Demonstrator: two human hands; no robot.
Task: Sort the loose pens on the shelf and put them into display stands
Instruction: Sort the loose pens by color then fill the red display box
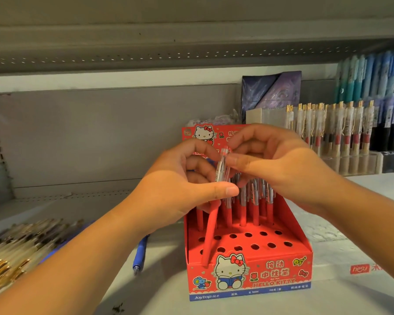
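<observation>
Both hands meet above the red stand (248, 276); left hand (180, 189) and right hand (271, 164) each pinch the same pen (221, 169), grip closed.

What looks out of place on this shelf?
A blue pen lies loose on the shelf left of the red display stand. One red pen leans askew across the stand's empty front holes, not upright like the back rows.

Views: one only, so no shared part.
Position: on the person's head.
Direction: forward and down, onto the shelf (341, 226).
Nearness: close, the red display stand (250, 269) is central.
</observation>
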